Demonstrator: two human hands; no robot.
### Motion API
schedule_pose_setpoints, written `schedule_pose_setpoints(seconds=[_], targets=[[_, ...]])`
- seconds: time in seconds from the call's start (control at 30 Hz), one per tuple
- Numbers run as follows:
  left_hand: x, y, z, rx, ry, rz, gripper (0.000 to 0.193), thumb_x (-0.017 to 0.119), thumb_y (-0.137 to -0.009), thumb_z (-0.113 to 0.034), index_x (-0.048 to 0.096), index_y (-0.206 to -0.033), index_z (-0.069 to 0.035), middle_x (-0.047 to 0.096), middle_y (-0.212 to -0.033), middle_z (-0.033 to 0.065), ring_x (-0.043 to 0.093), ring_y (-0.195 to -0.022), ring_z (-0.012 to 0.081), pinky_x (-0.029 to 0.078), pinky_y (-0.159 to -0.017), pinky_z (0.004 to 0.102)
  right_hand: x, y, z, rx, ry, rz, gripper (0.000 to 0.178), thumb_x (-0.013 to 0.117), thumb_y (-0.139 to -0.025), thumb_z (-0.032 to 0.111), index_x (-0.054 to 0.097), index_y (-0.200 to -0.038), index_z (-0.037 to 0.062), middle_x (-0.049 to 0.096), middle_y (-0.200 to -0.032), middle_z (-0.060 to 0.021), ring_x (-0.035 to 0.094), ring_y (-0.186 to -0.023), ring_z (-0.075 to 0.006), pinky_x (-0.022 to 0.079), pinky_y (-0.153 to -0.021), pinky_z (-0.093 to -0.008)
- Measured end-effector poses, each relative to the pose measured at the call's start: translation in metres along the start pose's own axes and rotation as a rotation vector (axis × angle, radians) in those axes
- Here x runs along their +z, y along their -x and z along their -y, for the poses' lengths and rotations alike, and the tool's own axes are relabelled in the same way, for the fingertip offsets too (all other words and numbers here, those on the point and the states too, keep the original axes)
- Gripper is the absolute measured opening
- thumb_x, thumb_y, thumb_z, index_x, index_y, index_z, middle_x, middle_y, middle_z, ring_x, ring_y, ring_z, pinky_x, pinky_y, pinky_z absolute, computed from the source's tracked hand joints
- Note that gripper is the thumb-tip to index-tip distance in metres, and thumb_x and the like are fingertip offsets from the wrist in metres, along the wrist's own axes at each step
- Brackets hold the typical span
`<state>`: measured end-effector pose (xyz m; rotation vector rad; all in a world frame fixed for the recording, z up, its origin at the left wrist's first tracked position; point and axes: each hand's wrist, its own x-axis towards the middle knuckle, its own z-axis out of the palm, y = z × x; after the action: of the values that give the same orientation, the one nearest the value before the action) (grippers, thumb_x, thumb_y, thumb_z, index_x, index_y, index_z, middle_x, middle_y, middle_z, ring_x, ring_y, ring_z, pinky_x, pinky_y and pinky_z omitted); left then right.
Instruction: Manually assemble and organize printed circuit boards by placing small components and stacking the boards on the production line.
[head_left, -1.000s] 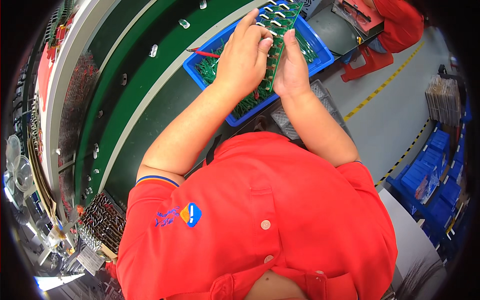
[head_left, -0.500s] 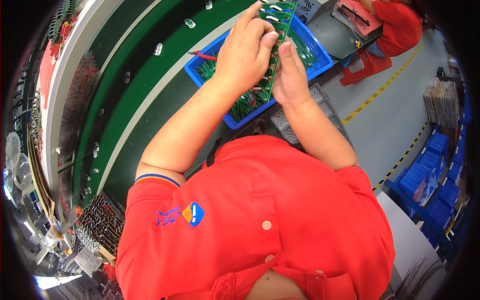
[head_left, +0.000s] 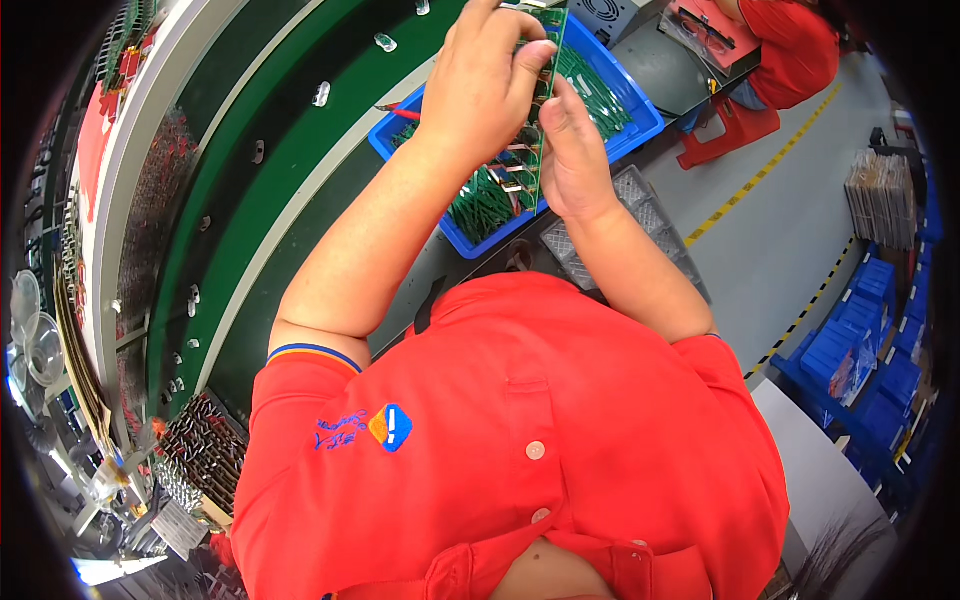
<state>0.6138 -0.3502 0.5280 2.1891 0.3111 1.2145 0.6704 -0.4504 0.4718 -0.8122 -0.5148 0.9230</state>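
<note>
A green circuit board panel [head_left: 527, 158], with rows of small parts along it, stands on edge between my two hands above a blue bin [head_left: 655, 127]. My left hand [head_left: 480, 80] is closed on its upper part, thumb and bent fingers at the board; some fingertips are hidden. Gripping the right side of the panel is my right hand [head_left: 577, 155], its thumb pointing up along the board and its other fingers hidden behind. Many narrow green boards [head_left: 595, 95] lie in the bin. A red-handled tool [head_left: 404, 112] rests at the bin's left rim, partly hidden by my left forearm.
On the left runs a green conveyor belt [head_left: 290, 95] carrying several small clear parts [head_left: 321, 94]. Clear plastic trays [head_left: 640, 215] sit beside the bin. A co-worker in red [head_left: 795, 50] sits at the upper right. Blue bins [head_left: 850, 330] stand along the right.
Both hands and the panel have shifted slightly left and toward me. The small clear parts on the belt have moved a little.
</note>
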Motion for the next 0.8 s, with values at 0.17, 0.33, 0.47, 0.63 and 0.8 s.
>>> schedule_pose_setpoints(seconds=[0.17,0.33,0.47,0.63,0.8], targets=[[-0.004,-0.005,0.000,-0.059,-0.042,0.149,0.007,0.049,-0.080,-0.004,0.050,-0.086,-0.001,0.043,-0.116,0.0291,0.044,-0.109,0.0394,0.036,-0.090,0.0395,0.001,0.002,0.003,0.015,-0.021,0.038,0.055,0.050,-0.088,0.030,0.029,-0.129,-0.0003,0.045,-0.120,-0.0072,0.043,-0.109,-0.0141,0.033,-0.092,-0.0284],[-0.009,-0.012,0.008,0.061,-0.025,0.080,0.005,0.048,-0.080,-0.003,0.049,-0.085,0.000,0.047,-0.113,0.0243,0.046,-0.106,0.0375,0.037,-0.088,0.0392,-0.001,0.000,-0.005,-0.028,0.115,0.048,0.053,0.051,-0.088,0.025,0.030,-0.129,-0.0012,0.044,-0.121,-0.0090,0.043,-0.109,-0.0155,0.034,-0.092,-0.0289],[0.013,-0.007,0.060,0.307,0.393,-0.244,0.005,0.046,-0.082,-0.002,0.048,-0.085,0.000,0.047,-0.114,0.0235,0.049,-0.099,0.0358,0.037,-0.088,0.0381,0.002,0.002,0.003,0.064,0.018,-0.019,0.051,0.052,-0.087,0.023,0.032,-0.127,-0.0018,0.046,-0.119,-0.0090,0.044,-0.109,-0.0160,0.035,-0.092,-0.0300],[-0.010,0.035,0.102,-0.377,-0.140,0.014,0.053,0.053,-0.083,-0.027,0.033,-0.127,-0.005,0.022,-0.136,0.0259,0.026,-0.125,0.0382,0.023,-0.102,0.0382,-0.025,-0.015,0.002,0.116,0.331,-0.212,0.049,0.061,-0.081,0.022,0.044,-0.120,-0.0013,0.053,-0.109,-0.0080,0.051,-0.097,-0.0152,0.041,-0.083,-0.0277],[-0.027,0.080,0.093,-0.877,0.241,0.150,0.058,0.047,-0.087,-0.032,0.027,-0.132,-0.003,0.040,-0.126,0.0226,0.037,-0.120,0.0310,0.029,-0.098,0.0339,-0.047,-0.029,-0.006,0.245,0.116,-0.284,0.036,0.056,-0.083,0.029,0.053,-0.110,0.0041,0.057,-0.104,-0.0088,0.055,-0.090,-0.0206,0.045,-0.079,-0.0344]])
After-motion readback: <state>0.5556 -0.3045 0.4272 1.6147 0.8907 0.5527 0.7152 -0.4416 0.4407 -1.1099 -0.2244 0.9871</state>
